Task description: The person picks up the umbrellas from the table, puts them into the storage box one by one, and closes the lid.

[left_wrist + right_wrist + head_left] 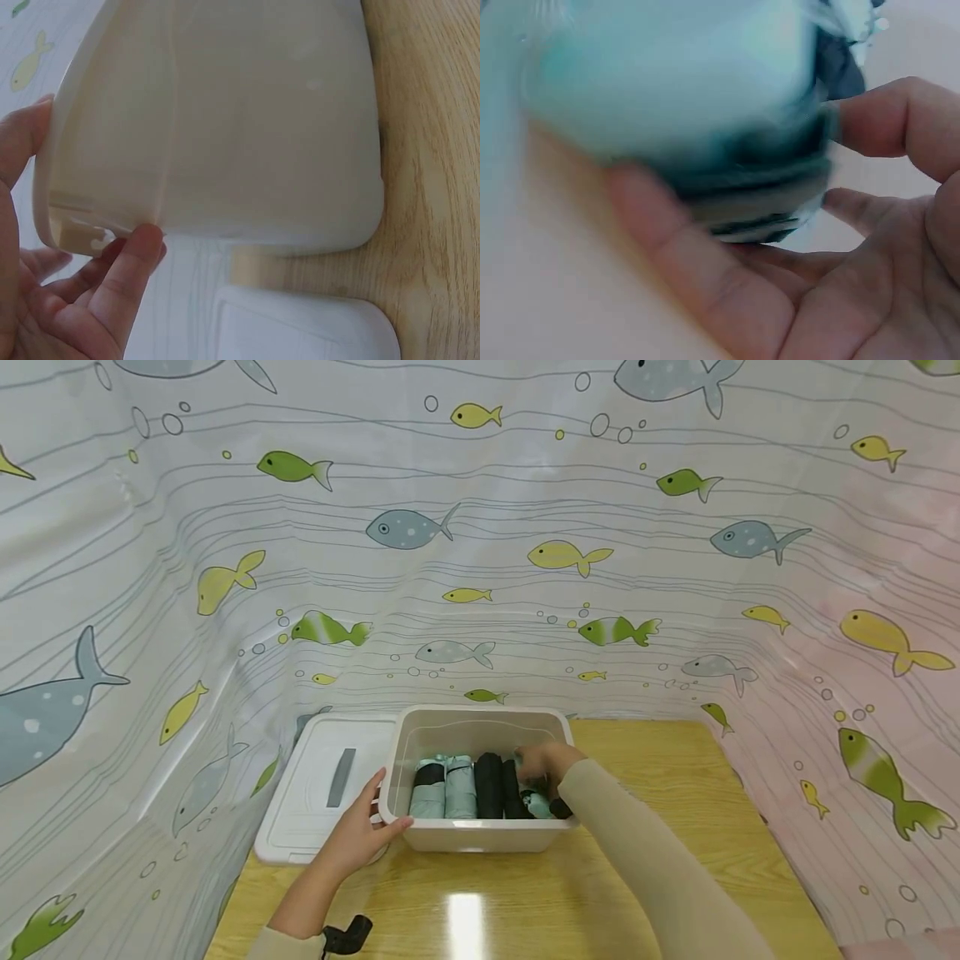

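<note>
A cream plastic storage bin (pixel 480 839) stands on the table, its top uncovered. My left hand (pixel 360 831) grips the bin's left rim, thumb on the near corner and fingers around the outer edge. Inside the bin my right hand (pixel 551 762) reaches to the right end. In the right wrist view its fingers and thumb hold a teal-and-black rolled bundle (pixel 682 90), which is blurred. Left of that bundle, pale teal rolls (pixel 461 789) and black rolls (pixel 488 785) lie side by side. The right fingertips are partly hidden in the head view.
The white lid (pixel 307 777) with a grey handle lies left of the bin, close against it. Beneath both is a wooden table (pixel 637 793). A fish-patterned sheet (pixel 510 510) hangs around the back and sides of the table.
</note>
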`<action>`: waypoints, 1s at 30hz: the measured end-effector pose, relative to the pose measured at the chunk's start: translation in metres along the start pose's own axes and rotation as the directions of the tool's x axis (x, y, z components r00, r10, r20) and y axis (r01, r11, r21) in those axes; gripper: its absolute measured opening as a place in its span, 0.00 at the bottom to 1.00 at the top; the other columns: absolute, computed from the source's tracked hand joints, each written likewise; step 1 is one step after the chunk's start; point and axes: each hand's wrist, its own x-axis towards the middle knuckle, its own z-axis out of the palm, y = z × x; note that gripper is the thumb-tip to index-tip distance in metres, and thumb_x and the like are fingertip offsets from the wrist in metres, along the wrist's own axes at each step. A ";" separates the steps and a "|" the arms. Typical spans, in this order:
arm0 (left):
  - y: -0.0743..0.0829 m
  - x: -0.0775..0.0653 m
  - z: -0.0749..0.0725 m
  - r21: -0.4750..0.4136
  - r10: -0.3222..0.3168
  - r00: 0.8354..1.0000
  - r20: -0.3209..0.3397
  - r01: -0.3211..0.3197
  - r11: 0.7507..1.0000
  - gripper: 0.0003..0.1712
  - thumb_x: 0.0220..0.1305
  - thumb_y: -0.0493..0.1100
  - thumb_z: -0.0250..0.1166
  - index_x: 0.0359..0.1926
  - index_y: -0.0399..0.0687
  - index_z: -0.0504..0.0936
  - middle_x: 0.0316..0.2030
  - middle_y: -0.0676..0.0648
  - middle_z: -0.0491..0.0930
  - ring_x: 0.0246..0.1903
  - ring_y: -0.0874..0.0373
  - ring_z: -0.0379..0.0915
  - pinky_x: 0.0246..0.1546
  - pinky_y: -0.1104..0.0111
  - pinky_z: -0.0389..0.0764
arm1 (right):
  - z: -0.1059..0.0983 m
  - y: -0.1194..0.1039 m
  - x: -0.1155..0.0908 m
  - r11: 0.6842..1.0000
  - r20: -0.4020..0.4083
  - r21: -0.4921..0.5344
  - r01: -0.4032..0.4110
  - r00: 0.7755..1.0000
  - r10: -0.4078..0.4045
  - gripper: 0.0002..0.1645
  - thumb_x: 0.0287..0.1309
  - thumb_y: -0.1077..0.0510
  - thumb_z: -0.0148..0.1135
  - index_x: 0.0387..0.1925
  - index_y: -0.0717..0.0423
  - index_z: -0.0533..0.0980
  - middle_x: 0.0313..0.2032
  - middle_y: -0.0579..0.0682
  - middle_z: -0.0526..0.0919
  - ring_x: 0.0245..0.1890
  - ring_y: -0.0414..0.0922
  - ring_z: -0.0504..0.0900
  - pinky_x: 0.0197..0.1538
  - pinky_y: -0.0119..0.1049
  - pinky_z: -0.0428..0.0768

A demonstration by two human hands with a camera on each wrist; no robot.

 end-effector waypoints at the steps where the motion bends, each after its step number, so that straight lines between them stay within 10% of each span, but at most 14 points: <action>1: 0.000 0.000 0.000 0.002 0.001 1.000 0.000 -0.001 1.000 0.59 0.60 0.48 0.75 0.80 0.48 0.45 0.69 0.31 0.63 0.63 0.35 0.68 0.54 0.55 0.81 | 0.001 0.001 0.001 1.000 -0.010 0.016 -0.007 1.000 0.007 0.51 0.62 0.66 0.58 0.80 0.46 0.46 0.73 0.69 0.53 0.55 0.68 0.73 0.44 0.65 0.82; 10: -0.001 0.000 0.000 0.002 0.011 1.000 -0.003 -0.011 1.000 0.59 0.60 0.48 0.75 0.80 0.47 0.45 0.68 0.30 0.64 0.63 0.34 0.68 0.53 0.54 0.81 | 0.005 0.001 -0.005 0.998 -0.043 0.060 -0.035 0.998 0.038 0.52 0.64 0.60 0.63 0.80 0.45 0.45 0.74 0.67 0.50 0.58 0.73 0.72 0.51 0.66 0.79; 19: -0.001 0.002 0.001 -0.013 -0.004 1.000 0.002 0.004 1.000 0.59 0.60 0.49 0.75 0.80 0.47 0.45 0.69 0.31 0.62 0.63 0.35 0.68 0.54 0.55 0.81 | 0.006 -0.009 -0.007 0.996 -0.098 -0.056 -0.071 0.993 0.065 0.33 0.61 0.53 0.69 0.60 0.66 0.69 0.56 0.69 0.71 0.47 0.68 0.82 0.50 0.59 0.83; 30: -0.003 0.002 0.001 -0.006 -0.004 1.000 -0.003 0.004 1.000 0.60 0.59 0.51 0.75 0.80 0.49 0.45 0.68 0.32 0.63 0.63 0.35 0.68 0.53 0.56 0.82 | 0.002 -0.001 -0.002 0.997 -0.015 0.016 -0.079 0.997 0.079 0.45 0.62 0.48 0.67 0.72 0.64 0.59 0.66 0.71 0.62 0.51 0.71 0.79 0.51 0.60 0.82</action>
